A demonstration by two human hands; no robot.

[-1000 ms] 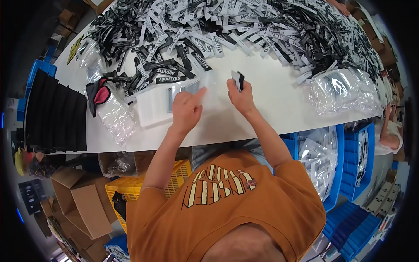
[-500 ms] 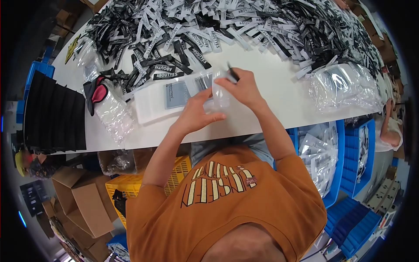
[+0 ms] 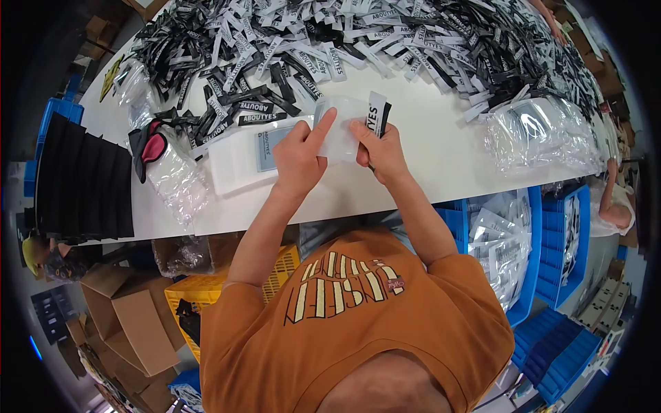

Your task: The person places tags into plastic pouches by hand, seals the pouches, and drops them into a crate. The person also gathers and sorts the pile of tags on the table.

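Note:
A clear frosted plastic bag (image 3: 341, 134) is stretched between my two hands over the white table. My left hand (image 3: 301, 155) is closed at the bag's left side, its index finger extended along it. My right hand (image 3: 384, 153) grips a white and a black ABOUTYES strip (image 3: 375, 112) that stick up past the fingers; its thumb presses on the bag's right edge. Under and beside my left hand lies a stack of plastic bags (image 3: 231, 165), the top one with a grey printed panel (image 3: 267, 150). Black ABOUTYES strips (image 3: 261, 118) lie just beyond the stack.
A large heap of black and white strips (image 3: 330, 34) covers the table's far side. Filled plastic bags (image 3: 544, 141) lie at right, with a pink-and-black item (image 3: 155, 146) and clear wrap (image 3: 182, 186) at left. Blue bins (image 3: 527, 255) and a yellow crate (image 3: 196, 296) stand below the edge.
My right hand has turned, so the strips now point up with a white face showing. My left hand has moved up onto the bag, which is now spread between both hands.

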